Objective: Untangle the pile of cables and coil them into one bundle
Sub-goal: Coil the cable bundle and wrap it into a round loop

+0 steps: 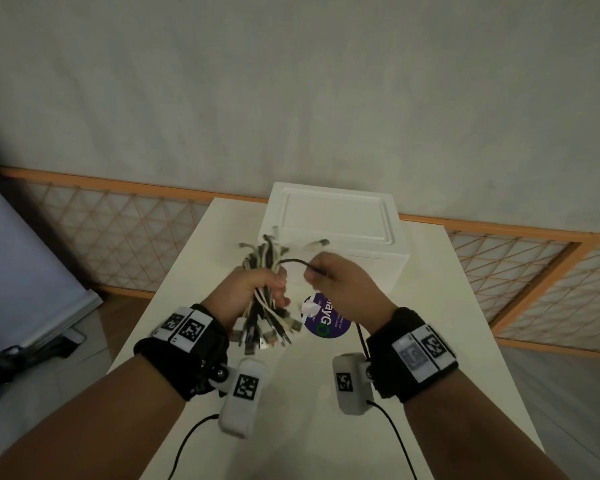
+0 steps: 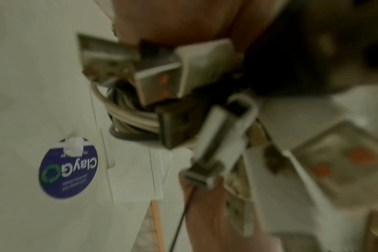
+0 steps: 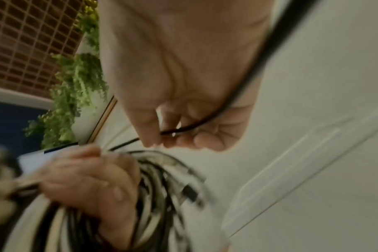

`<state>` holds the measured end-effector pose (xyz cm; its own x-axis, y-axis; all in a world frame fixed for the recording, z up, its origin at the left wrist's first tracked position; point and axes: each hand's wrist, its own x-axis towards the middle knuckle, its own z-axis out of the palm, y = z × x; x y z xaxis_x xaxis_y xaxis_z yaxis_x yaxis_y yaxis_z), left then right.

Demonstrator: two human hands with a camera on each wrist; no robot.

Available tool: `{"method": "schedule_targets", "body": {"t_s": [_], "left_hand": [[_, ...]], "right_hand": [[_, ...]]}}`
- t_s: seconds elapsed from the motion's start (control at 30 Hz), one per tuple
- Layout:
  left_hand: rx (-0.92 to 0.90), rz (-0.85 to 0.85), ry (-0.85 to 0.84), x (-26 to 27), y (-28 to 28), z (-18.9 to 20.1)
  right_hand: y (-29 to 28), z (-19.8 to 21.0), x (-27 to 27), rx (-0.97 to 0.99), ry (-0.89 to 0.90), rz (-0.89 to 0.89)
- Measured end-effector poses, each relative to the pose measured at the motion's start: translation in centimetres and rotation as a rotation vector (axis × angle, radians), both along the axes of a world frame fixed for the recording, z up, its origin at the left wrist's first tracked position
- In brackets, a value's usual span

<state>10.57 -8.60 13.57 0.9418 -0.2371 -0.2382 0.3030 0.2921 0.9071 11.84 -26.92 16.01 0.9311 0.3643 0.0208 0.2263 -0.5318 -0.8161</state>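
Note:
My left hand grips a thick bundle of black and white cables above the white table. USB plugs hang from the bundle's lower end, seen close and blurred as USB plugs in the left wrist view. One thin black cable arcs from the bundle's top to my right hand, which pinches the black cable between thumb and fingers. The bundle and my left hand lie just below in the right wrist view.
A white box with a lid stands on the table behind my hands. A round blue sticker with a small white clip lies on the table under them. An orange lattice fence runs behind the table.

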Motion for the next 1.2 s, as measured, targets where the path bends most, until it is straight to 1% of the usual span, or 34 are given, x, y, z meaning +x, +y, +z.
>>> {"method": "schedule_targets", "body": {"t_s": [0.07,0.1,0.17,0.2,0.27,0.3,0.37,0.4,0.5,0.53,0.57,0.63,0.67,0.73,0.77,0.8,0.83,0.87,0.9,0.97,1.07,1.13,1.2], "left_hand": [[0.153,-0.145,-0.108,-0.7,-0.8,0.0],[0.183,-0.214,-0.148,-1.2,-1.3,0.1],[0.184,-0.303,-0.181,-1.7,-2.1,0.1],[0.176,-0.31,-0.168,-1.8,-2.4,0.2],[0.131,-0.29,-0.097,-1.9,-2.8,0.0],[0.095,-0.289,-0.056,-1.9,-2.9,-0.1],[0.043,-0.278,-0.012,-2.1,-3.2,-0.1],[0.024,-0.265,-0.022,-1.9,-3.2,-0.1],[-0.068,-0.217,-0.022,-1.6,-2.9,0.2],[-0.118,-0.222,-0.013,-1.4,-2.6,0.3],[-0.171,-0.239,-0.002,-1.4,-2.2,0.4],[-0.285,-0.287,0.017,-0.8,-1.4,0.6],[-0.334,-0.316,0.013,-0.7,-1.2,0.8],[-0.483,-0.364,-0.022,-1.0,-1.2,0.4],[-0.485,-0.345,-0.009,-1.1,-0.9,-0.2],[-0.439,-0.315,-0.048,-1.7,-1.0,-0.4],[-0.434,-0.356,-0.075,-2.2,-1.7,-0.4],[-0.465,-0.429,-0.086,-2.2,-2.2,-0.3],[-0.518,-0.461,-0.09,-2.0,-2.2,-0.2],[-0.599,-0.375,-0.062,-2.1,-2.1,-0.5],[-0.692,-0.197,-0.056,-1.9,-1.7,-0.5],[-0.693,-0.083,-0.069,-1.9,-1.4,-0.1],[-0.674,-0.01,-0.094,-1.8,-1.2,0.5]], "right_hand": [[0.8,0.1,-0.1,0.38,0.067,-0.091],[1.0,0.2,-0.1,0.535,0.089,-0.103],[1.0,0.6,-0.4,0.711,0.062,-0.112],[1.0,0.7,-0.5,0.806,0.043,-0.111],[1.1,0.8,-0.4,0.98,0.032,-0.106],[1.1,0.8,-0.3,1.006,0.023,-0.108],[1.2,0.8,0.1,0.944,-0.011,-0.107],[1.0,0.9,0.1,0.885,-0.013,-0.09],[0.2,0.6,0.0,0.673,0.03,0.022],[-0.2,0.1,0.0,0.571,0.013,0.035],[-0.7,-0.6,0.1,0.424,-0.043,0.023],[-1.7,-2.4,0.6,0.085,-0.232,-0.06],[-2.0,-3.0,0.7,0.007,-0.264,-0.117],[-2.2,-3.7,0.9,-0.047,-0.24,-0.223],[-2.1,-3.8,1.0,-0.093,-0.242,-0.255],[-1.9,-4.0,1.1,-0.186,-0.255,-0.263],[-1.7,-4.1,1.0,-0.301,-0.269,-0.24],[-1.3,-4.3,0.8,-0.396,-0.266,-0.197],[-1.0,-4.6,0.5,-0.456,-0.248,-0.138],[-0.7,-5.5,-0.3,-0.465,-0.197,-0.031],[-0.4,-6.0,-1.6,-0.387,-0.133,0.061],[-0.2,-5.6,-2.8,-0.338,-0.158,0.124],[-0.4,-4.6,-4.0,-0.355,-0.153,0.162]]}}
